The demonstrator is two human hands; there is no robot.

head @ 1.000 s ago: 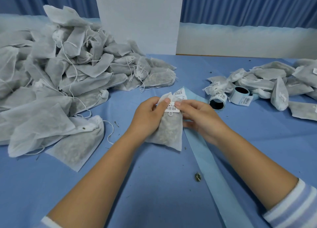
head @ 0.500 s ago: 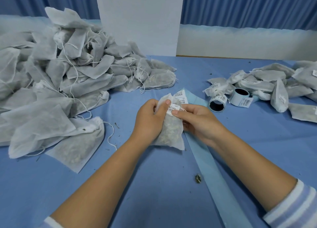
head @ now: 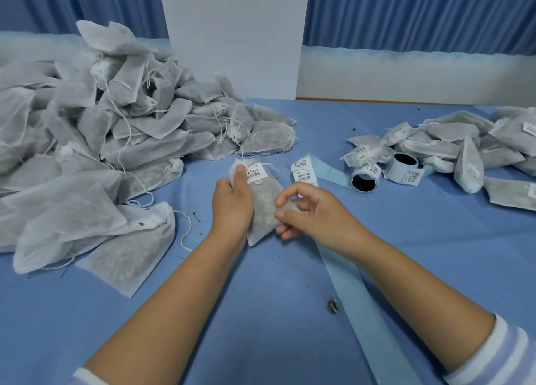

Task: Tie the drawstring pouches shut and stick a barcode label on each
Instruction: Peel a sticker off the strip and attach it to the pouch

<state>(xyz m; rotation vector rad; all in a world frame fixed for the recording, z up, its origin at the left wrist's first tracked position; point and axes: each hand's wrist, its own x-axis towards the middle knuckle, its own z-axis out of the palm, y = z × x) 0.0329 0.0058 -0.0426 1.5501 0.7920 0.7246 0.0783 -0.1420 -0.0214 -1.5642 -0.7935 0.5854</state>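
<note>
While the left hand (head: 232, 203) grips the pouch (head: 262, 202) near its neck, thumb right beside the barcode label (head: 256, 174) stuck there, the right hand (head: 309, 215) pinches the pouch's lower edge with its fingertips. It's held just above the blue desk (head: 261, 312). Label strip (head: 303, 170) sits just behind, two label rolls (head: 383, 173) to the right, unlabelled pile (head: 110, 141) left, done pile (head: 464, 147) far right.
</note>
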